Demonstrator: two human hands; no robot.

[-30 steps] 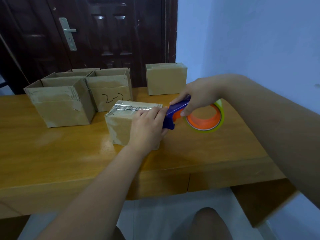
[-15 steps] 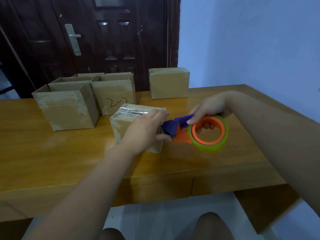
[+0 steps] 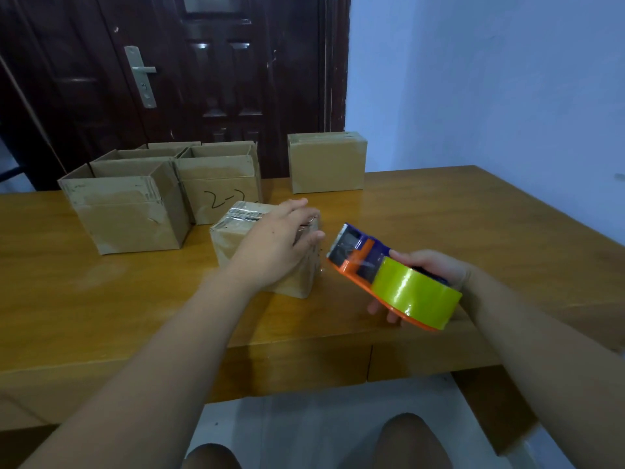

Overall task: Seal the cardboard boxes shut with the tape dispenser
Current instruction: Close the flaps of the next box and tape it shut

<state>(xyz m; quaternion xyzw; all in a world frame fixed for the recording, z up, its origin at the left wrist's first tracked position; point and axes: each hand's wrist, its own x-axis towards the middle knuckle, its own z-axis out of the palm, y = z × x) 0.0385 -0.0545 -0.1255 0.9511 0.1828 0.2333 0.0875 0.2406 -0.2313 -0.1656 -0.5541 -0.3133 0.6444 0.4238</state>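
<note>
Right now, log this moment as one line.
left hand: flat on small taped box | right hand: grips tape dispenser, right of box | open boxes: unsealed

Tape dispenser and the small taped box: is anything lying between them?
In the head view, only bare wooden table shows between the tape dispenser and the small taped box.

**Orange, blue and lime on golden wood**

The dispenser (image 3: 367,257) is orange and blue, and its tape roll (image 3: 412,292) is glossy yellow-green. The boxes (image 3: 128,225) on the desk (image 3: 101,299) are plain brown cardboard; one box (image 3: 223,194) bears black handwriting. The desk is golden-brown wood. Behind the desk are a dark brown door (image 3: 220,79) and a pale blue wall (image 3: 490,79).
</note>
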